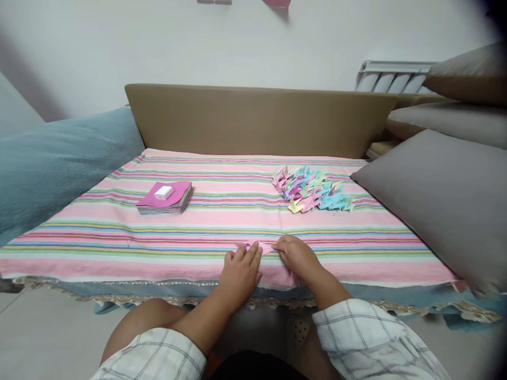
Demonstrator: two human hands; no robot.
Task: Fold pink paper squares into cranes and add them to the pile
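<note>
A small pink piece of folded origami paper [264, 247] lies on the striped cloth near its front edge. My left hand [242, 268] rests over its left part, fingers stretched out and pressing down on it. The tip at the paper's right end is pinched between the thumb and index finger of my right hand [297, 255]. Beyond my right hand sits a cluster of folded paper cranes [311, 191] in pink, blue, green, yellow and purple. Farther left, a stack of square coloured paper [164, 205] has a small white block [163, 192] on its top pink sheet.
The striped cloth [222, 216] covers a low seat with a brown backrest [257, 121] behind it. Grey cushions [443, 195] lean at the right, and a blue padded armrest [71, 158] bounds the left. A lace-trimmed edge hangs in front, above my knees.
</note>
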